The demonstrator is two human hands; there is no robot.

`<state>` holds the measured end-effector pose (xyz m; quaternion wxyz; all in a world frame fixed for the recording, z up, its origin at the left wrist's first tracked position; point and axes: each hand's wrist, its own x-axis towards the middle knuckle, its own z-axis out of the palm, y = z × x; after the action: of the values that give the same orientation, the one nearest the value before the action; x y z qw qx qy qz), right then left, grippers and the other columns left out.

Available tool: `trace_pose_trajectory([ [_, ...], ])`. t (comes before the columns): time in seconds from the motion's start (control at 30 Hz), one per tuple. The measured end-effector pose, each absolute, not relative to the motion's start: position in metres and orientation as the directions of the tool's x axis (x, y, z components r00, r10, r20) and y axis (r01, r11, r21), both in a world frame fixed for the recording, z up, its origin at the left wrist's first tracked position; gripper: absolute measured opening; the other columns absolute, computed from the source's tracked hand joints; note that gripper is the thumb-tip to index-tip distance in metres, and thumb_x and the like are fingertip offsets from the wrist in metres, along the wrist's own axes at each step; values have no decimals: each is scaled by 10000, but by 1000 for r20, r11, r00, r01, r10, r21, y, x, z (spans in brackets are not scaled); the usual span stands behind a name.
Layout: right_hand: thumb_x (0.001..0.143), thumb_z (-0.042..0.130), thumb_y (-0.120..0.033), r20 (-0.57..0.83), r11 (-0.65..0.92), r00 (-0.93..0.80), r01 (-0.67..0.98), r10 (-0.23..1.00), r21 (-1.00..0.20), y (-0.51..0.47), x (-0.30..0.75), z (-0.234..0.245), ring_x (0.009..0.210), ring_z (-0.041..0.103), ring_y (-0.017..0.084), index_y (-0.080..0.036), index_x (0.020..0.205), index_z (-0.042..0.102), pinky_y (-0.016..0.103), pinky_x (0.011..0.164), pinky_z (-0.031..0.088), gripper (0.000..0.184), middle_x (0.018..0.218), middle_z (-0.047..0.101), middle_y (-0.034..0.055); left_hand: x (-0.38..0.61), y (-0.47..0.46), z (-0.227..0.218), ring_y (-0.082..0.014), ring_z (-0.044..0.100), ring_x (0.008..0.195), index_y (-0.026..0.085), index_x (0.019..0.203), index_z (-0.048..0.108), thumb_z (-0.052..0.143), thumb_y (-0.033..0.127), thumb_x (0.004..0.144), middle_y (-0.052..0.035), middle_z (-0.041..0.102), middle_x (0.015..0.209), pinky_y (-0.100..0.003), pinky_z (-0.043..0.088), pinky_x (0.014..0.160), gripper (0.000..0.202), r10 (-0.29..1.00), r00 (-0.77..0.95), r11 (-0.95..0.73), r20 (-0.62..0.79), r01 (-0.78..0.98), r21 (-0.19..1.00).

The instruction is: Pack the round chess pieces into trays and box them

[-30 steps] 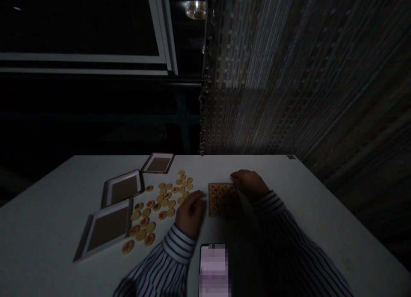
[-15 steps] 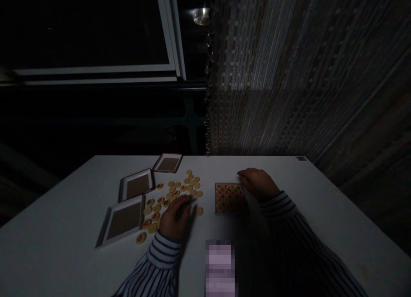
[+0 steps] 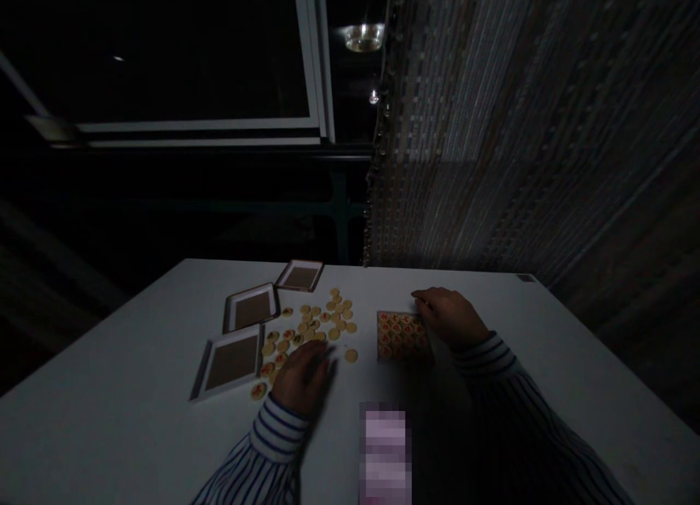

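My left hand (image 3: 300,380) hovers at or rests on the near edge of a spread of round wooden Chinese chess pieces (image 3: 314,323), fingers loosely bent and thumb apart. It seems to hold nothing; what lies under the palm is hidden. Some pieces show red or dark characters, others plain faces. One plain piece (image 3: 351,355) lies just right of that hand. My right hand (image 3: 451,315) is at the far right corner of a shallow box (image 3: 378,337) filled with rows of red-marked pieces, its fingers stretched leftward. Nothing is seen in its grasp, though the thumb is hidden.
Three shallow trays or lids lie left of the pieces: a near one (image 3: 232,361), a middle one (image 3: 251,310) and a far one (image 3: 300,275). A pixelated pink object (image 3: 386,454) is at the white table's (image 3: 131,359) front. Beyond hangs a bead curtain (image 3: 453,126).
The camera view has turned slightly left, so the table and its things appear further right. My left hand has shifted a little left relative to the pieces. My right hand stays by the box.
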<state>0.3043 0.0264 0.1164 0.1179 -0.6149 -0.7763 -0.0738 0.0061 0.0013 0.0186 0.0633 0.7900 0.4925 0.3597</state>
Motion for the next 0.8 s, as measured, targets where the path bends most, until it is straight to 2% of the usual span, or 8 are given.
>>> trace_pose_trajectory([
  [0.13,843,324,-260,279,277,-258,960,925,-29,25,295,117,914,544,155,-184,1043,578,273,813,364,332,993,627,56,-12,2,18,-211,573,959,202,977,606,495,306,736,-79,631,1010,-379,473,837,285,845,188,-448,501,762,468],
  [0.4,846,322,-270,198,345,-334,938,921,-25,28,266,112,922,538,167,-183,1041,579,277,819,350,334,1000,622,62,-51,-1,23,-219,592,907,185,974,590,453,355,746,-84,629,997,-376,484,797,316,868,-32,-274,495,801,532],
  [0.6,856,310,-278,140,419,-416,908,898,8,26,243,118,887,541,173,-192,1032,577,280,763,351,331,953,624,67,-67,2,25,-225,598,894,179,968,590,465,350,741,-99,638,970,-379,488,780,311,860,-58,-253,508,816,521],
  [0.8,856,315,-281,95,483,-486,874,869,53,25,219,116,884,537,187,-199,1019,575,295,747,347,318,938,621,72,-67,14,24,-206,589,922,189,996,578,459,354,738,-70,638,998,-348,471,815,329,907,41,-261,419,835,484],
])
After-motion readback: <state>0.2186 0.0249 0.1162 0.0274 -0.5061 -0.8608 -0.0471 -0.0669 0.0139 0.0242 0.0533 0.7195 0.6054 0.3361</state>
